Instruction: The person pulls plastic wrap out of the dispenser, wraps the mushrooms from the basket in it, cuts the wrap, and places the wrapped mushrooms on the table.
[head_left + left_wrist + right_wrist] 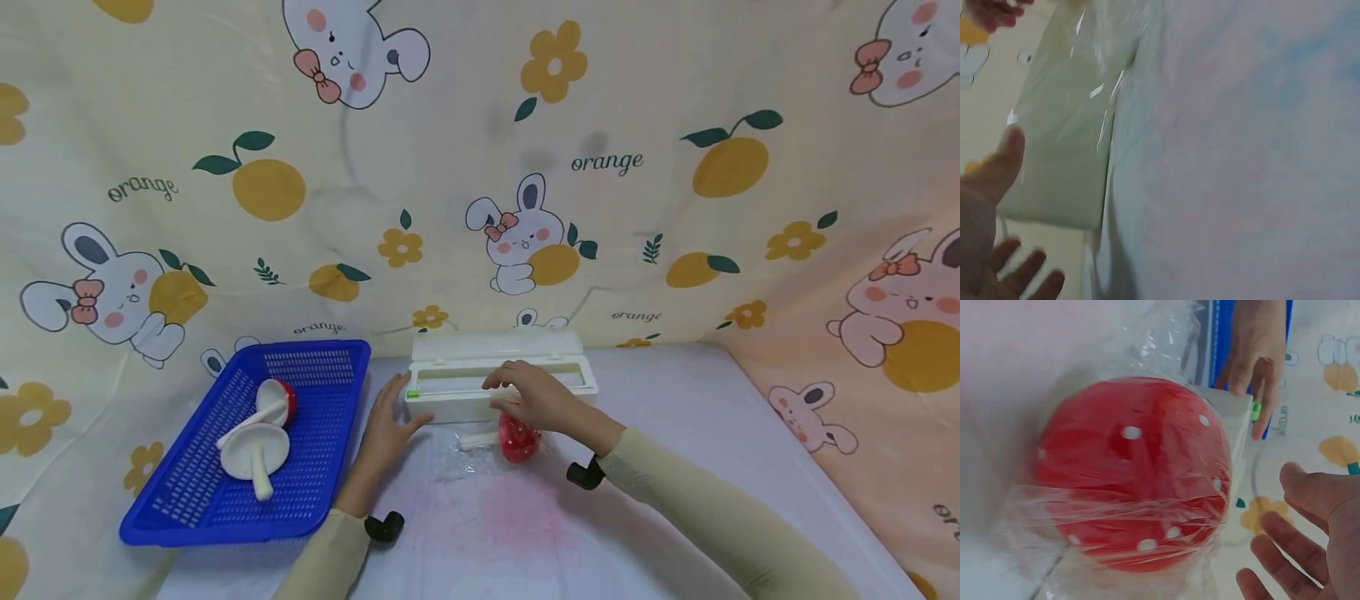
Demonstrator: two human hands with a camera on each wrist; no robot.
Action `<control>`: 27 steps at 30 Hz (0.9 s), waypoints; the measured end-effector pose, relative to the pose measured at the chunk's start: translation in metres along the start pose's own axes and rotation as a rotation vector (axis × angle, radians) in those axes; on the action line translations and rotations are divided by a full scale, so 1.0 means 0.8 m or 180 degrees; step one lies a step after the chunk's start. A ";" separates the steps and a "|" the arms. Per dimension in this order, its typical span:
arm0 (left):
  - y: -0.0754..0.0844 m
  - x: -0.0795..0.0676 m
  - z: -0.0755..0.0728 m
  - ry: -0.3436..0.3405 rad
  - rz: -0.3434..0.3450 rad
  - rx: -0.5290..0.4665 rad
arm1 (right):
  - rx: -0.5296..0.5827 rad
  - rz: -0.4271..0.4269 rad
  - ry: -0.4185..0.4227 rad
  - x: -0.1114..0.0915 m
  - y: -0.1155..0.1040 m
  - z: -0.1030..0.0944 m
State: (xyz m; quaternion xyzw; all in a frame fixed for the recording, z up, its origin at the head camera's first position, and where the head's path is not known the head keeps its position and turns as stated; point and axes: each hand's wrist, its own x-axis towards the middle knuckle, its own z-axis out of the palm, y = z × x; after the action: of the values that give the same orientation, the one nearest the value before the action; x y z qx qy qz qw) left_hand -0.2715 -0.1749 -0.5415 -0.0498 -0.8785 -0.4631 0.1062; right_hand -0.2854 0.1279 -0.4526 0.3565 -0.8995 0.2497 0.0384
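Note:
A white cling film dispenser [442, 408] stands at the back of the table with its lid raised. Beside its left end is my left hand [387, 429], thumb and fingers spread; a gap shows between that hand and the box in the left wrist view. My right hand [542, 398] hovers over the dispenser's front edge, its fingers loosely bent around nothing. Just below it a red toy mushroom [519, 437] with white dots lies on its side, white stem to the left. Clear plastic film [1160, 356] covers the mushroom cap [1141, 462] in wrinkles and spreads beneath the stem.
To the left, a blue plastic basket [168, 504] holds two more mushrooms [255, 450] with white stems. A patterned cloth [450, 167] hangs behind the table. The white tabletop [645, 542] has a pink stain in front of the wrapped mushroom.

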 end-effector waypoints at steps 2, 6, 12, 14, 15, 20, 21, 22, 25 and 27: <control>-0.006 0.005 0.000 -0.0054 0.0035 -0.0096 | 0.0157 -0.0026 -0.0073 0.010 0.003 0.002; -0.013 0.011 0.003 -0.0089 0.0068 -0.0290 | 0.0430 0.0014 -0.0247 0.028 0.013 0.007; -0.014 0.017 0.008 -0.0088 0.0036 -0.0299 | 0.0679 0.0057 -0.0439 0.051 0.020 0.011; -0.014 0.018 0.009 -0.0098 0.0024 -0.0265 | 0.0728 0.0024 -0.0453 0.059 0.021 0.012; -0.014 0.019 0.009 -0.0097 0.0012 -0.0249 | 0.0752 0.0009 -0.0462 0.063 0.021 0.013; -0.016 0.023 0.009 -0.0058 -0.0137 -0.0265 | 0.0849 -0.0031 -0.0535 0.081 0.022 0.018; -0.017 0.024 0.009 -0.0061 -0.0164 -0.0275 | 0.0859 -0.0026 -0.0555 0.084 0.022 0.019; -0.017 0.024 0.008 -0.0068 -0.0185 -0.0276 | 0.0863 -0.0019 -0.0572 0.087 0.021 0.020; -0.019 0.026 0.007 -0.0090 -0.0200 -0.0283 | 0.0873 -0.0031 -0.0610 0.096 0.021 0.023; -0.020 0.027 0.005 -0.0093 -0.0211 -0.0279 | 0.0878 -0.0038 -0.0623 0.101 0.021 0.025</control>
State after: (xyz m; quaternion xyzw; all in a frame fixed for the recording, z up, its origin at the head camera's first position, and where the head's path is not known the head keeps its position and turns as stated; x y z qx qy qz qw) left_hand -0.2959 -0.1805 -0.5514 -0.0322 -0.8600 -0.5036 0.0756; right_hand -0.3546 0.0785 -0.4569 0.3864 -0.8540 0.3346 -0.0973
